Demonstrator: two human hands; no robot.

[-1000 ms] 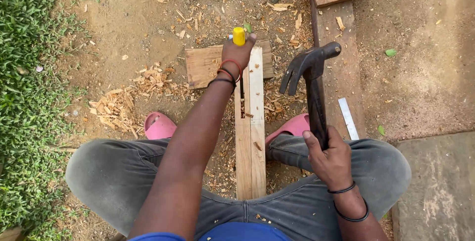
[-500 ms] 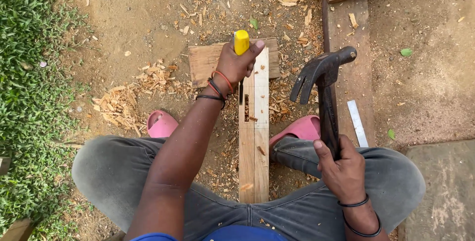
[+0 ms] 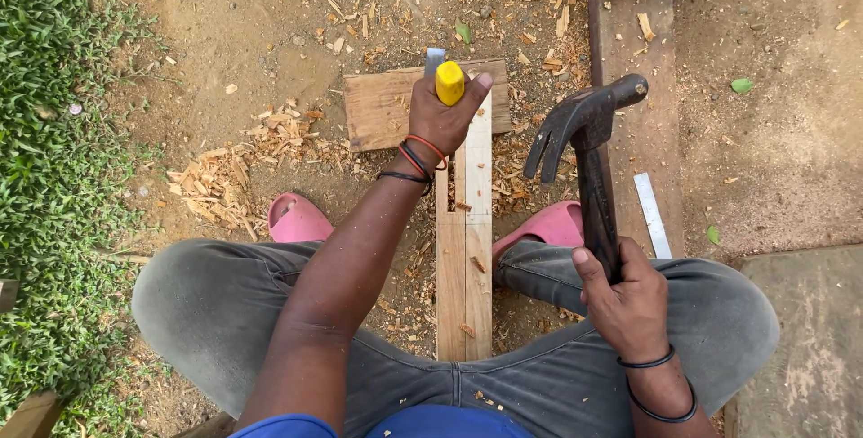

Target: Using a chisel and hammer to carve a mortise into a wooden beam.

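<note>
Chisel (image 3: 447, 76): it stands upright at the far end of the plank (image 3: 465, 249), its yellow handle wrapped in the left hand (image 3: 440, 114) so that only the rounded butt shows above the fist, with a bit of grey steel blade beyond the knuckles. The tip is hidden behind the hand, so where it bites the wood cannot be told for sure. The plank runs lengthwise between the knees and lies across a wider board (image 3: 382, 110) on the bare ground, with a narrow slot cut along its middle. The right hand (image 3: 629, 299) is closed round the lower end of the hammer (image 3: 589, 141) handle; the dark claw head is raised above the right knee, well apart from the chisel.

The chisel looks light, stiff and hard: smooth plastic for the grip, steel below, sharp at the edge. The handle is the place to hold it, low enough to leave the butt free and fingers off the blade. The hammer is head-heavy, so a grip near the handle's end suits it. The plank is rigid, dry wood that may split along its grain. Wood chips (image 3: 220, 182) litter the dirt, and a pale ruler (image 3: 651, 213) lies right of the pink sandal (image 3: 548, 227).
</note>
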